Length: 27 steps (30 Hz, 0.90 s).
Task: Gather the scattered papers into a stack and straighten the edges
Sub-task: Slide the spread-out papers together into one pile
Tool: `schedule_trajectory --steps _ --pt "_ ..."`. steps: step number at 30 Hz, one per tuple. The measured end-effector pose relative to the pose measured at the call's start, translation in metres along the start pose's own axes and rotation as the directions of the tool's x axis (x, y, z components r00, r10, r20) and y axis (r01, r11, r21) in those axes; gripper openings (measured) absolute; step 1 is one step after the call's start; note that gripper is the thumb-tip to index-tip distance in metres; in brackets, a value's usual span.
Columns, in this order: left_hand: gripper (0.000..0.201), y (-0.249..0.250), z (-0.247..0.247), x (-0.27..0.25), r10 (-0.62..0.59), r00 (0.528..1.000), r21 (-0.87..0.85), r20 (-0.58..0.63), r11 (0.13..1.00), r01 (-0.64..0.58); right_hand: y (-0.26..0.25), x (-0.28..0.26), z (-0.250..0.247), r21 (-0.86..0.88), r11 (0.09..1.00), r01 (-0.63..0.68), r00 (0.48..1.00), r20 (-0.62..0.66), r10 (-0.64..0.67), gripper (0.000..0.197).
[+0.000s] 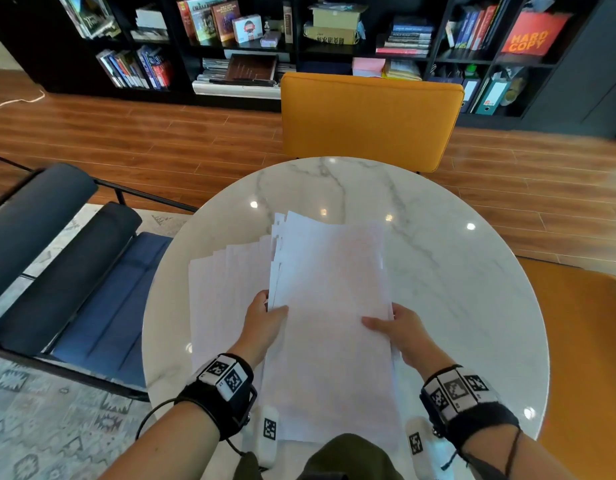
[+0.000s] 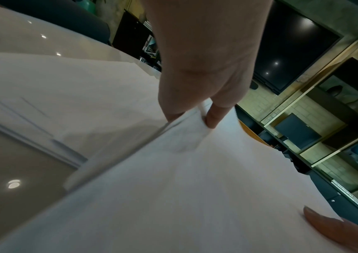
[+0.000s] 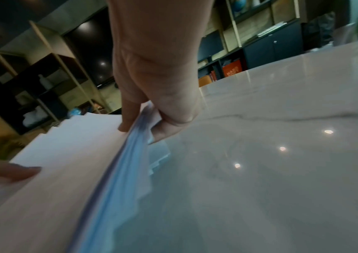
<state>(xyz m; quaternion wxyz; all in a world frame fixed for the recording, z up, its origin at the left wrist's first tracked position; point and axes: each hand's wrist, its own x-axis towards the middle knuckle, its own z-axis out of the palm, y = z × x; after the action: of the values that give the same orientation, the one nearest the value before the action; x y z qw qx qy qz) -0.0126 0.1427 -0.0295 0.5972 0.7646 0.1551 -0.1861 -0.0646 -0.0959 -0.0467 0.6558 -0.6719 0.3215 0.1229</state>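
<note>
Stack of white papers (image 1: 331, 306) held over round marble surface (image 1: 455, 271), approx centre-near side, long axis running away from the person; far corners stepped/fanned, edges not flush. Second batch of sheets (image 1: 227, 289) lies flat on surface just left of stack, partly under it, far edges staggered. L hand (image 1: 263, 323) grips stack's left edge: thumb on top, fingers under; left wrist view shows fingers (image 2: 214, 116) curled onto the sheet edge. R hand (image 1: 402, 329) grips right edge same way, thumb on top; right wrist view shows fingertips (image 3: 165, 131) tucked under the bundle w/ sheet layers (image 3: 130, 162) splayed below. Both hands closed around the paper, not flat. Wrist bands w/ printed markers on both arms. Beyond: orange chair (image 1: 369, 119) at far side, blue chair (image 1: 92, 289) left, dark bookshelf (image 1: 299, 36) behind, wood floor.
</note>
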Motion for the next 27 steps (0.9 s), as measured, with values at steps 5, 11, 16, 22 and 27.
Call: schedule_trajectory --steps 5,11,16,22,27 --pt "0.026 -0.012 -0.008 0.01 -0.059 0.996 0.09 -0.064 0.994 0.065 0.001 0.001 0.016 -0.111 0.993 0.042 0.996 -0.069 -0.05 0.03" --pt "0.06 -0.004 -0.015 0.017 -0.14 0.966 0.113 -0.218 0.979 0.167 0.002 0.012 0.024 -0.355 0.933 0.057 0.986 -0.128 -0.109 0.048" --pt "0.061 -0.002 -0.018 0.028 -0.266 0.946 -0.031 -0.183 0.964 0.265 0.001 0.017 0.023 -0.443 0.896 0.006 0.988 -0.133 -0.072 0.067" --pt "0.037 -0.003 -0.01 0.032 -0.216 0.967 0.117 -0.135 0.966 0.232 -0.004 0.018 0.023 -0.515 0.857 -0.017 0.991 -0.125 -0.056 0.069" --pt "0.052 0.002 0.001 0.025 -0.163 0.982 0.05 -0.091 0.985 0.168 -0.011 0.015 0.026 -0.625 0.779 -0.044 0.992 -0.122 -0.041 0.064"
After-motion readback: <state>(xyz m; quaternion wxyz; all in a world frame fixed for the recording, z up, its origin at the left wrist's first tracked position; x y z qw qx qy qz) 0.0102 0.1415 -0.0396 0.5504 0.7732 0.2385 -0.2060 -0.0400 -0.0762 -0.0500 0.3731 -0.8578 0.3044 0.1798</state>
